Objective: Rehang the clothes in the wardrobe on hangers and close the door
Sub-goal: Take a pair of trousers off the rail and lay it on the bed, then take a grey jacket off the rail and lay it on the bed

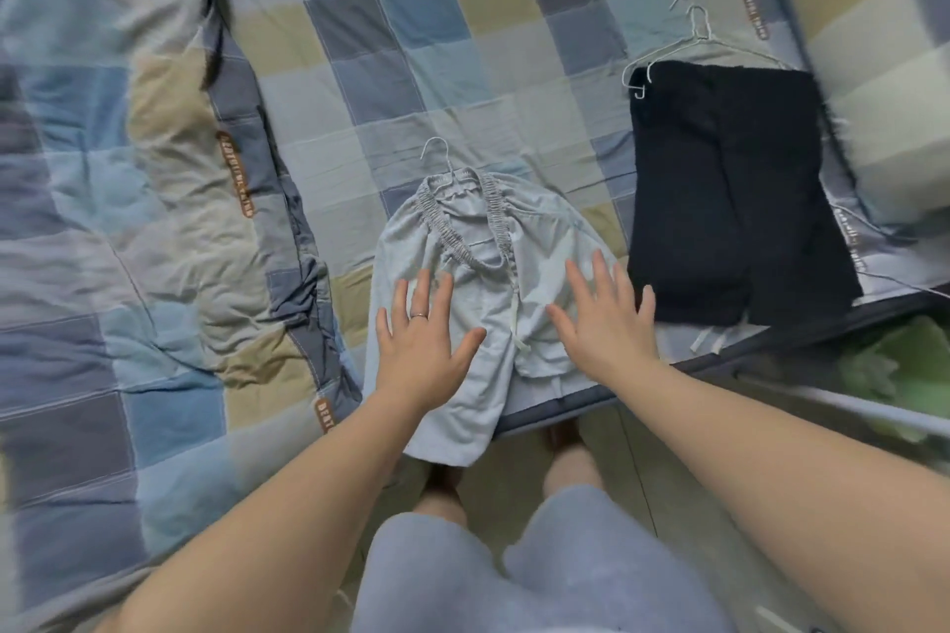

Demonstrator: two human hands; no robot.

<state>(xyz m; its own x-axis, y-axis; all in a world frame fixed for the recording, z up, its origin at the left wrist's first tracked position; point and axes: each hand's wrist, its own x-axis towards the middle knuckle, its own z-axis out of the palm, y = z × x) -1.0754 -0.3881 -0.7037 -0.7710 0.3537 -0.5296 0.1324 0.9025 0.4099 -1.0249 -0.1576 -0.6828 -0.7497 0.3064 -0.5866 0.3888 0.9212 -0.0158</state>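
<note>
Grey-blue shorts (591, 560); thin ring (419, 316)

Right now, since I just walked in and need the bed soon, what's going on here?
A person stands at the bed, left hand and right hand spread open on light grey shorts with a white wire hanger at the waistband. A black garment lies to the right with more hangers. Neither is hung up yet.
</note>
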